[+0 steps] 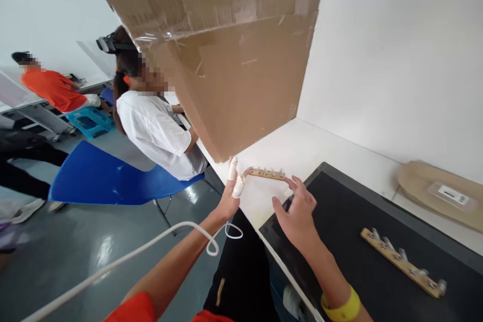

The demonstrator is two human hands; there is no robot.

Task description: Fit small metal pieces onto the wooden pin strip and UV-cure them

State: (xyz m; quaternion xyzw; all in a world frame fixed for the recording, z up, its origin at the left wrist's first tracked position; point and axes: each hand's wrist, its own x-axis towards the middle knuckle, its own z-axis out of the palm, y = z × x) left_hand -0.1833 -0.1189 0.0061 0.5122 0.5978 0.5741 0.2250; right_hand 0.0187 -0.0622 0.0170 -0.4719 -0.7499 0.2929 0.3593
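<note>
A narrow wooden strip (267, 175) carrying a row of small clear pegs with metal parts is over the white tabletop, just in front of the cardboard. At its left end is my left hand (232, 192), fingers stretched out, with white coverings on some of them. My right hand (300, 214) reaches the strip's right end with a fingertip, its thumb held apart. Whether the strip rests fully on the table or is slightly raised, I cannot tell. A second, similar wooden strip with clear pegs (403, 261) lies on the black mat (339, 211), right of my right forearm.
A tall cardboard partition (249, 80) stands behind the hands. A tan board with a clear label pouch (445, 191) lies at the right. A white cable (151, 246) runs near my left forearm. Left are a blue chair (113, 176) and a seated person in white (154, 131).
</note>
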